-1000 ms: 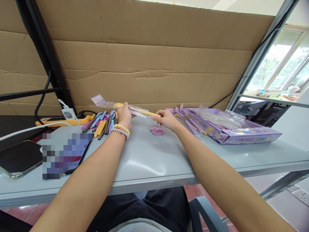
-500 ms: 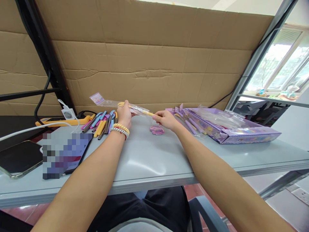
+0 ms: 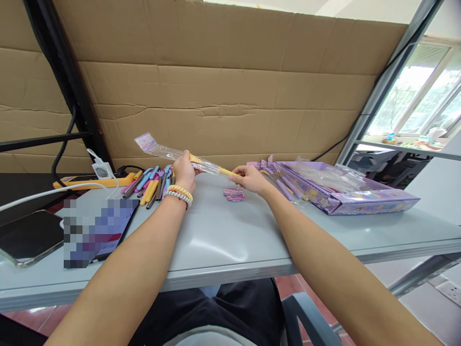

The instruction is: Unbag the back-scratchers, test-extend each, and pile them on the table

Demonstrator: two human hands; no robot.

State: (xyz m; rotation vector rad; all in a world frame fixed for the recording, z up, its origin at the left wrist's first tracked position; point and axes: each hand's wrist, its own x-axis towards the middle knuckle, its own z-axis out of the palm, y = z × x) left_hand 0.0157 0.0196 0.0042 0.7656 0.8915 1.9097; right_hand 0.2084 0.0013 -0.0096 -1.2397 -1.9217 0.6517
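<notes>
My left hand [image 3: 185, 171] is closed around a long clear plastic sleeve [image 3: 167, 152], held above the desk. A printed purple-and-white header [image 3: 145, 142] is at the sleeve's far left end. Inside the sleeve lies part of a slim yellow pen [image 3: 225, 171], whose right end sticks out of the opening. My right hand [image 3: 248, 178] pinches that end between thumb and fingers. Below the hands, a small stack of pink-purple cards [image 3: 234, 194] rests on the desk. My left fingers hide part of the pen.
Loose coloured pens [image 3: 151, 185] lie in a heap left of my left hand. Purple pens in clear sleeves [image 3: 286, 185] lean by a purple box [image 3: 353, 190] on the right. Two phones, one a black phone [image 3: 30, 235], and a yellow power strip [image 3: 93, 180] occupy the left side.
The yellow pen has slid a little to the right within the sleeve, and more of it shows outside the opening. My right hand has shifted slightly right with it; my left hand stays nearly still.
</notes>
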